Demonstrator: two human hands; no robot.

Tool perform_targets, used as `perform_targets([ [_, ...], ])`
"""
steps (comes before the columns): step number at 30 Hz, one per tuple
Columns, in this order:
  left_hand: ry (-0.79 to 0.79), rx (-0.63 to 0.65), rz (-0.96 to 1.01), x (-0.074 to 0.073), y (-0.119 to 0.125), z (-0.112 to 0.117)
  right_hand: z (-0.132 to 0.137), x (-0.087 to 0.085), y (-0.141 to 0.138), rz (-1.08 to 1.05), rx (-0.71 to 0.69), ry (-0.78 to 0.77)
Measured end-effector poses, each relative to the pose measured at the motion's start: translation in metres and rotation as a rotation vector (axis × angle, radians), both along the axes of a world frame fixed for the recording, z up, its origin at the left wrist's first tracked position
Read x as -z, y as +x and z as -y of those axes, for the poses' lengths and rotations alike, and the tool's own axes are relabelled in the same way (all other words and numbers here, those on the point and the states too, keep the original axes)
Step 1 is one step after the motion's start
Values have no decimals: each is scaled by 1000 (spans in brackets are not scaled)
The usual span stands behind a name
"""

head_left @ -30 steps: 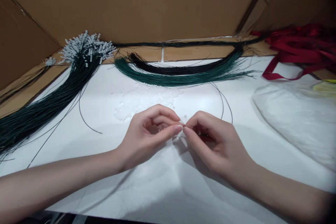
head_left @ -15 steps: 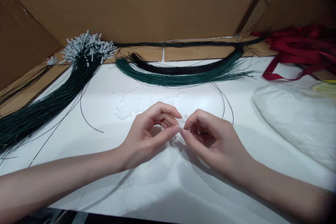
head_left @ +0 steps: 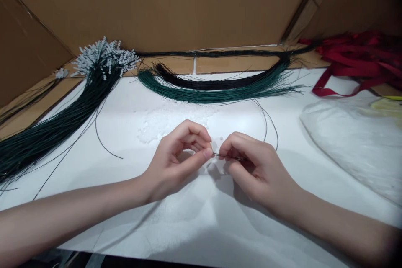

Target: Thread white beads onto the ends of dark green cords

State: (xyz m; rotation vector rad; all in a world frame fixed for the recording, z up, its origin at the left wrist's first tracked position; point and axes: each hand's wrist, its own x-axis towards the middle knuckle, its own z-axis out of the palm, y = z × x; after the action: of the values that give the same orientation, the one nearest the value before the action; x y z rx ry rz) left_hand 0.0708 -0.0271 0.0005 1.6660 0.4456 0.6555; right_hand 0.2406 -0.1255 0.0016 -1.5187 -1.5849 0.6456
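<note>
Thin dark wire (head_left: 216, 155) runs between my two hands just above the white tabletop. My left hand (head_left: 182, 157) pinches its left end at the thumb tip, with the index finger raised clear. Curled around the wire's other part are the fingers of my right hand (head_left: 257, 163), its thumb slightly apart below. A small pale bit shows on the wire by the right fingers, too small to make out well. Behind my left hand lie scattered small white beads (head_left: 157, 123).
At left lies a thick bundle of dark green wires (head_left: 72, 111) tipped with white beads (head_left: 105, 56). Green wires (head_left: 201, 95) and black wires (head_left: 213, 83) curve along the back. Red ribbon (head_left: 333, 73) and a clear plastic bag (head_left: 354, 142) are at right. Cardboard walls (head_left: 176, 8) rise behind.
My right fingertips have moved slightly right, away from the left ones, and the right thumb has loosened from its index finger. More wire now shows between the hands.
</note>
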Motion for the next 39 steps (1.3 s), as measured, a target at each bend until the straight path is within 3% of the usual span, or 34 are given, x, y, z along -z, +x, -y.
perform_targets([
  [3,162,-38,20,-2,-1,-4,0,-2,-1,-14,-10,-32],
  [9,988,-238,-156,-3,4,-23,3,-5,-3,-30,-33,-35],
  [12,1123,-276,-301,2,6,-30,3,-4,-4,-32,-37,-23],
  [30,1113,-214,-439,6,10,-35,2,-7,-5,-52,-110,-48],
  [33,999,-190,-279,2,8,-33,1,-6,-4,-40,-117,-31],
  [36,784,-88,-78,-1,5,-30,1,-5,-3,-20,-99,-2],
  [39,656,-45,-40,-2,1,-24,0,-3,-3,-3,-68,32],
])
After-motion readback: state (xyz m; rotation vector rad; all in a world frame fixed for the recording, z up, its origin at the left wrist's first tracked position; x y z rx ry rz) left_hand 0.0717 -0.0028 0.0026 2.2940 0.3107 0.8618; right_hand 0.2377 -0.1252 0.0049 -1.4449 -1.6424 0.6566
